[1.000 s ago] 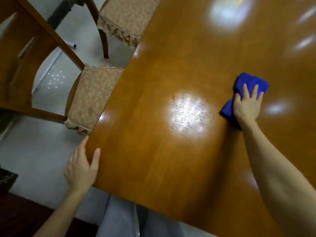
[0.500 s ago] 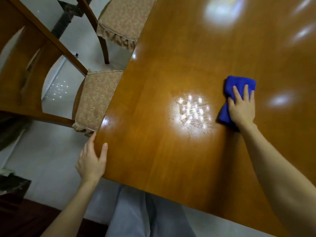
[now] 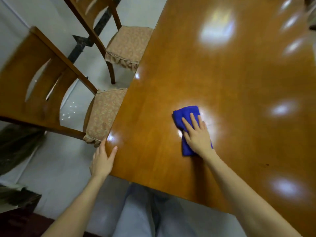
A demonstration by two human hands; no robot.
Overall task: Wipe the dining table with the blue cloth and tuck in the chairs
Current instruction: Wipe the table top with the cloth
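Note:
A glossy brown dining table (image 3: 248,79) fills the right of the view. On it lies a folded blue cloth (image 3: 185,115), and my right hand (image 3: 198,135) presses flat on it with straight fingers. My left hand (image 3: 102,161) rests on the table's near left corner, thumb on top and fingers along the edge. Two wooden chairs stand at the table's left side: the nearer chair (image 3: 102,113) and the farther chair (image 3: 128,43), each with a patterned seat cushion partly under the table edge.
Pale tiled floor (image 3: 56,161) lies left of the table, with a dark inlaid strip farther back. A dark piece of furniture (image 3: 18,200) sits at the lower left. My legs in grey trousers (image 3: 145,212) stand against the table's near edge.
My right hand has slid the blue cloth leftward and nearer across the table. The view has shifted, bringing the chairs more into sight. My left hand stays on the corner.

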